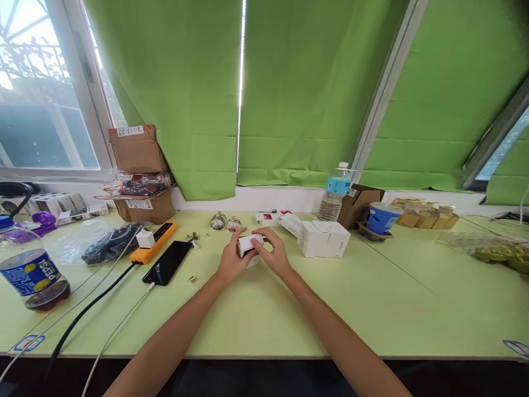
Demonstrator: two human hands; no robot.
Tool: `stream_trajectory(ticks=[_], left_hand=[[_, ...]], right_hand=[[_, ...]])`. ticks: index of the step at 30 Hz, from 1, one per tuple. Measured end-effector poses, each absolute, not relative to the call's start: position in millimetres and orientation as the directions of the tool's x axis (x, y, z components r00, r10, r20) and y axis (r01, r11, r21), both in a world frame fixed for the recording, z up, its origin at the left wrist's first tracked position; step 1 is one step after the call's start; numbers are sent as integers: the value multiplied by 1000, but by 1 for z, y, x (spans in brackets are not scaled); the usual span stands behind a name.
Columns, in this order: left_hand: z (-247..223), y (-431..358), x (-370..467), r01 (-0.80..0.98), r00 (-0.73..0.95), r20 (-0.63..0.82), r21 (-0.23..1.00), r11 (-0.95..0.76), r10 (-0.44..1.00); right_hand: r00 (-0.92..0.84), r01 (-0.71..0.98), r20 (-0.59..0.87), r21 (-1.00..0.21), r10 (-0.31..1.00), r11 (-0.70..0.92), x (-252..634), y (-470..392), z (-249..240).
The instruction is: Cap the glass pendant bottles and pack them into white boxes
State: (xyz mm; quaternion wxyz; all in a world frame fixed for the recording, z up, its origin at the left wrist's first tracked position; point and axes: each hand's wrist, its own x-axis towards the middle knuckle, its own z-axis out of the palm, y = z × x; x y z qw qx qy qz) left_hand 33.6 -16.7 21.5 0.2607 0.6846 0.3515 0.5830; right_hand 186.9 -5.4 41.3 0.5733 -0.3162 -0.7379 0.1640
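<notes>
Between my two hands is a small white box [246, 242], held above the middle of the table. My left hand [233, 259] has its fingers around the box's left side. My right hand [273, 252] grips it from the right, thumb pressed on its front. Part of the box is hidden behind my fingers. Just beyond my hands stand two round glass bottles [218, 221]. Several white boxes [320, 239] sit together to the right, and two white boxes with red marks [266, 219] lie behind. Small gold and silver caps [193, 241] are to the left.
At left are a black phone [169, 263] on a white cable, an orange power strip [152, 242], a Pepsi bottle [33, 270] and an open cardboard carton [144, 207]. To the right stand a water bottle [333, 198], a blue cup [382, 218] and several tan boxes [427, 214].
</notes>
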Motion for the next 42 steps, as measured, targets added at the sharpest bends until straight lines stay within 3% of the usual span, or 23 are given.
stream_trajectory(ticks=[6,17,29,38,42], left_hand=[[16,-18,39,347,107,621,709,-614,777],[11,-11,38,374,128,657,662,-650,743],[15,-15,35,354,196,710,591,-724,676],[9,-9,30,375,90,696,639,-672,712],[10,-8,29,371,36,711,643,-670,702]], right_hand=[[-95,309,739,-615,667,726,188,-4,42],[-104,357,771,-560,628,747,185,-2,43],[-245,394,789,-449,563,802,186,-4,37],[-309,640,781,-251,542,727,171,-19,35],[-201,709,737,-345,645,615,161,-20,37]])
